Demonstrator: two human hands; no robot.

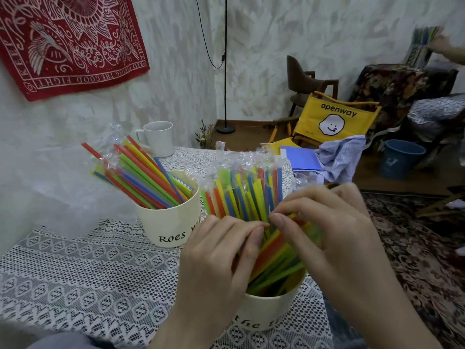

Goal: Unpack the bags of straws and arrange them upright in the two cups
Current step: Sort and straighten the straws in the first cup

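Observation:
Two cream cups with black lettering stand on the lace tablecloth. The far cup (167,226) holds a bundle of individually wrapped coloured straws (143,173) leaning left. The near cup (266,312) holds a second bundle of wrapped straws (241,195) standing nearly upright. My left hand (221,260) and my right hand (327,233) meet over the near cup, fingers curled round its straws from both sides, fingertips touching at the middle of the bundle.
A white mug (158,138) stands at the back of the table by the wall. A blue folder (300,158) and a striped cloth (339,157) lie at the table's far right corner. Beyond are a yellow folding chair (334,122), a blue bucket (400,158) and a patterned rug (422,260).

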